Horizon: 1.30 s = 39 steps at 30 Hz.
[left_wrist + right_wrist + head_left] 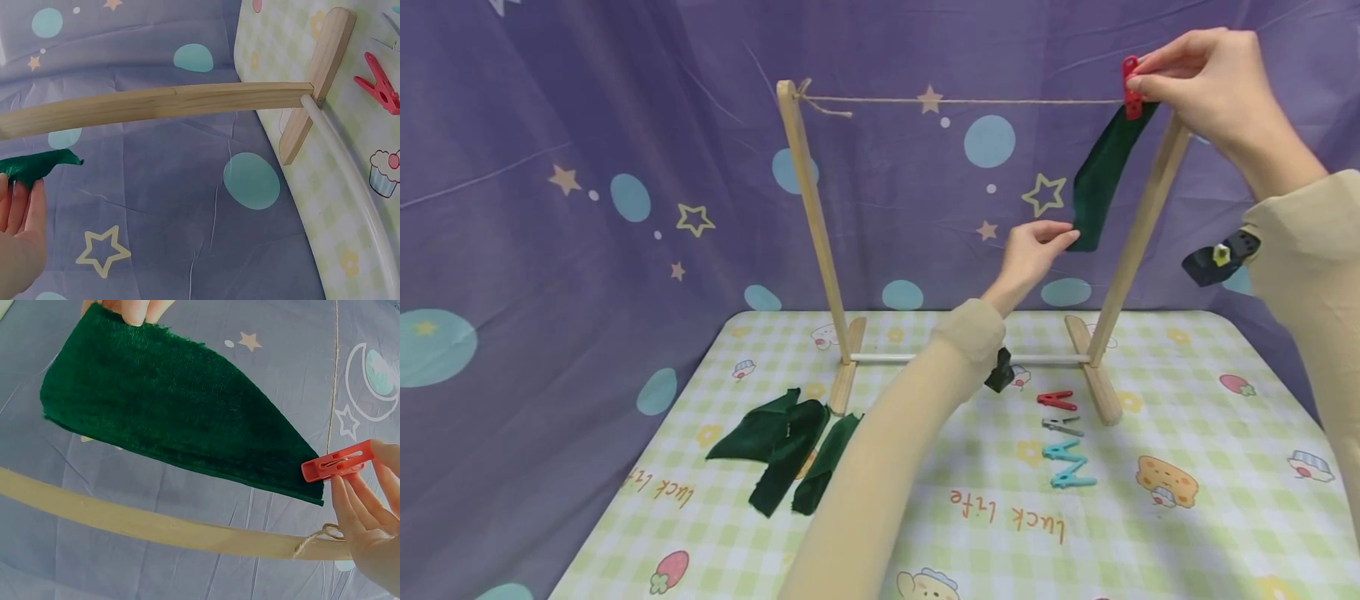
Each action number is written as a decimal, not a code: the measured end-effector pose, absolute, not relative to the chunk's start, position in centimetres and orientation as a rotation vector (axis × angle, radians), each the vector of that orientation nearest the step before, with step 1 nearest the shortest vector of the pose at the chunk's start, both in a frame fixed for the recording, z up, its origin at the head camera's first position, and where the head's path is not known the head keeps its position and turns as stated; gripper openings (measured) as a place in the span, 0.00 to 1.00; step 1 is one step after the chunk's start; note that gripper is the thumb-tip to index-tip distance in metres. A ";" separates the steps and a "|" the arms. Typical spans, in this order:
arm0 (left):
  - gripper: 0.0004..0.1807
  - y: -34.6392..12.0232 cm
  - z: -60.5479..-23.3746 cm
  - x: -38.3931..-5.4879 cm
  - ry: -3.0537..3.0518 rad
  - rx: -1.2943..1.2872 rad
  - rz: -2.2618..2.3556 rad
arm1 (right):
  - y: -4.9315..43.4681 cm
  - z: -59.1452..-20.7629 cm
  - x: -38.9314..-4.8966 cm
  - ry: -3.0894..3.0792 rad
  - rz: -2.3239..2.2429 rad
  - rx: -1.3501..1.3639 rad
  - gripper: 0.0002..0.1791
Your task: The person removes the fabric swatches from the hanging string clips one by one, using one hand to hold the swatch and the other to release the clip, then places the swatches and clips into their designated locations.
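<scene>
In the head view a green velvety cloth [1108, 179] hangs slanting from the right end of a string [970, 101]. A red clothespin [1132, 87] sits at its top corner by the string; the right wrist view shows the clothespin [331, 464] over the cloth's narrow end. My right hand [1232, 92] pinches the clothespin's handle end between thumb and fingers. Lower down, my left hand [1028, 254] pinches the bottom edge of the cloth, drawing it to the left. The left wrist view catches only part of that cloth [37, 165] above the left fingers.
A wooden frame with a left post [815, 208] and right post [1142, 233] carries the string; a white bar [1045, 359] joins its feet. On the checked tablecloth lie a red clothespin [1057, 400], a grey one [1063, 426], light blue ones [1070, 475] and several green cloths [790, 454].
</scene>
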<state>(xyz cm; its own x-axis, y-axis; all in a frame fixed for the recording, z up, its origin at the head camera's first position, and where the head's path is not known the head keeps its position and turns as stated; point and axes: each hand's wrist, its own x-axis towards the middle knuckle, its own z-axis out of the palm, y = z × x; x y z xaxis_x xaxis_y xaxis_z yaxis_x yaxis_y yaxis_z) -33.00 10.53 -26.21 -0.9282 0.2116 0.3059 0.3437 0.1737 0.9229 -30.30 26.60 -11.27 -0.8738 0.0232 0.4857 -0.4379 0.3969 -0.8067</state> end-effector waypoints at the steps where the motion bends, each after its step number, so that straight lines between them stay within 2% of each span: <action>1: 0.11 10.5 -26.2 -33.0 -2.318 -0.554 -1.874 | 26.6 -11.3 -30.3 -2.232 1.481 0.359 0.03; 4: 0.11 10.5 -26.2 -32.9 -2.296 -0.560 -1.886 | 26.6 -11.3 -30.1 -2.227 1.475 0.352 0.07; 9: 0.10 10.2 -26.3 -32.8 -2.249 -0.547 -1.947 | 26.7 -11.4 -30.0 -2.227 1.481 0.351 0.22; 12: 0.10 10.1 -26.4 -32.8 -2.218 -0.529 -1.985 | 26.8 -11.4 -30.0 -2.229 1.492 0.352 0.26; 24: 0.11 9.7 -26.2 -32.3 -2.168 -0.513 -2.065 | 26.6 -11.5 -29.6 -2.233 1.417 0.328 0.20; 34: 0.11 8.7 -23.9 -29.3 -2.220 -0.512 -2.051 | 26.6 -11.8 -29.5 -2.113 1.535 0.303 0.22; 39: 0.11 8.9 -24.2 -29.7 -2.203 -0.526 -2.054 | 26.4 -11.8 -29.5 -2.025 1.607 0.281 0.21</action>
<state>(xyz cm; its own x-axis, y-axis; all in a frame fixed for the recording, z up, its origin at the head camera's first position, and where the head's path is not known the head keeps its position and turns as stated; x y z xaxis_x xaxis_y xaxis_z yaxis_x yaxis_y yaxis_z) -29.66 8.93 -24.17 -0.9373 0.1910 0.2915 0.3042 0.0401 0.9518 -29.54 26.39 -11.85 -0.8352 0.1624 0.5254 -0.4748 0.2690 -0.8380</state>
